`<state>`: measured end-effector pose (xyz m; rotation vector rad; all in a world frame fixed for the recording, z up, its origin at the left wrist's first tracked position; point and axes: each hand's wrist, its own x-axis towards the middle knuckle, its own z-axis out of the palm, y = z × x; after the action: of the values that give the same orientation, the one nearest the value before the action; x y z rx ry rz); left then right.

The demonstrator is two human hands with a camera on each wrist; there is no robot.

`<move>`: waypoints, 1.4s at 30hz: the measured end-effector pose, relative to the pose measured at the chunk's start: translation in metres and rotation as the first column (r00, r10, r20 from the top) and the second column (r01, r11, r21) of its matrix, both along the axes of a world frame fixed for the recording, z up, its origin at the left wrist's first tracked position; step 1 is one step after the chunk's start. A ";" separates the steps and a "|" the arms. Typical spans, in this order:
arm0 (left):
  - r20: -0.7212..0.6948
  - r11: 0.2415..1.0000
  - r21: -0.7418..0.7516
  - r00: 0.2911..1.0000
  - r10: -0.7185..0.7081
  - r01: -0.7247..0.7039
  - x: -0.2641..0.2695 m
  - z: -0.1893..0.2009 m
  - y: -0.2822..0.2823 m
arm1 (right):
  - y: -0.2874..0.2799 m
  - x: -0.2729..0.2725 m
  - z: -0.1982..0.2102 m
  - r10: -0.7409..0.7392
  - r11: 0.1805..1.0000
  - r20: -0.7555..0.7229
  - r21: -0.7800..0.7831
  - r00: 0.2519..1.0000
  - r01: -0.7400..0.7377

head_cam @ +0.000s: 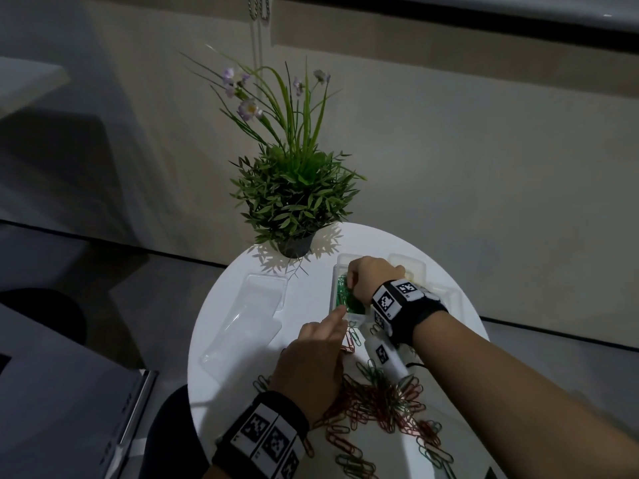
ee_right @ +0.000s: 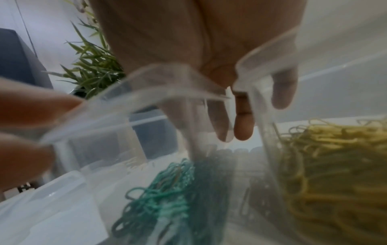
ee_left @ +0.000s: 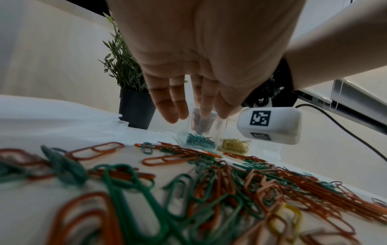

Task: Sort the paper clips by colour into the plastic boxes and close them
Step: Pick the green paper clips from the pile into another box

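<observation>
A clear plastic box [head_cam: 353, 318] holding green paper clips [head_cam: 345, 293] stands near the middle of the round white table. My right hand [head_cam: 363, 278] reaches down into it with fingers [ee_right: 243, 129] hanging fairly straight and the thumb apart; I see nothing pinched. My left hand [head_cam: 332, 326] lies flat, its index fingertip touching the box's near rim. In the left wrist view the green clips [ee_left: 199, 140] sit beside a box of yellow clips [ee_left: 234, 145]. A mixed pile of red and green clips [head_cam: 383, 399] lies in front of me.
Clear lids [head_cam: 256, 305] lie on the left of the table. A potted plant [head_cam: 294, 202] stands at the far edge behind the boxes. Another clear box [head_cam: 446, 295] sits to the right, partly hidden by my right wrist. The table edge [head_cam: 193, 357] curves close on both sides.
</observation>
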<state>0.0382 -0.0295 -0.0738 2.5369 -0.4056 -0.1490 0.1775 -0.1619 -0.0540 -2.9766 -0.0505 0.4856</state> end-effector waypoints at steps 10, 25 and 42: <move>0.003 1.000 -0.008 1.000 -0.021 0.021 0.002 -0.002 0.001 | 0.014 -0.001 -0.010 -0.030 0.992 -0.076 -0.128 0.997 0.020; 0.025 1.000 0.024 1.000 -0.004 0.003 0.000 0.001 -0.002 | -0.010 0.003 0.025 -0.008 0.927 -0.116 0.371 0.993 0.051; -0.393 0.534 -0.669 0.855 0.338 -0.518 0.066 0.031 -0.024 | -0.026 -0.028 0.044 -0.093 0.606 -0.060 0.789 0.994 0.104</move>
<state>0.1041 -0.0536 -0.0433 1.6635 0.2452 -0.0428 0.1497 -0.1877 -0.0098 -2.0682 -0.0758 0.3374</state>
